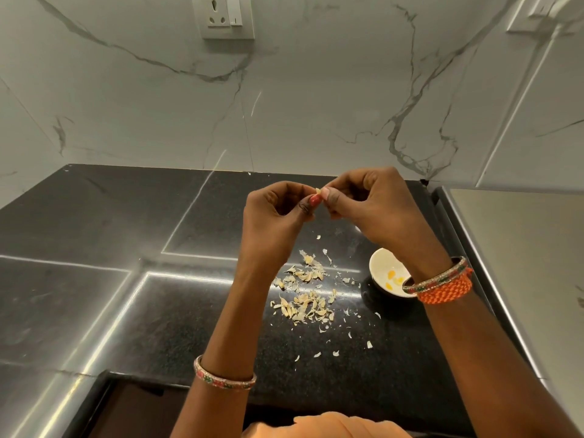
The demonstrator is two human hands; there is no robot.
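Pale yellow garlic clove [318,191], pinched from both sides. Was held up in the air by the left hand [275,213] and the right hand [373,203], close together, thumbs almost touching. Gripped at one end by the left thumb and fingers, at the other end by the right thumb and fingers. Both hands curled tight, backs toward the camera. Red-painted nail [314,200] on the left thumb, right beside the clove. Hung well above the black counter [126,216], not touching it.

Thin flowery bangle [224,374] on the left wrist. Second bangle [436,275] on the right wrist, with an orange thread band [448,290] just beside it.

Down on the counter, under the hands, a messy pile of dry papery peels [305,295]. Lay spread out, with tiny white bits scattered all around. Small white bowl [380,267] just to the right of the pile, partly hidden behind the right wrist. Held a few yellow peeled pieces [393,278] inside.

Farther back, white marble wall [300,105] with grey lines. Rose straight up from the far edge of the counter. Plug socket [226,15] high up on it. Flat grey top [521,248] off to the right of the counter. Orange cloth [322,426] at the very bottom edge.
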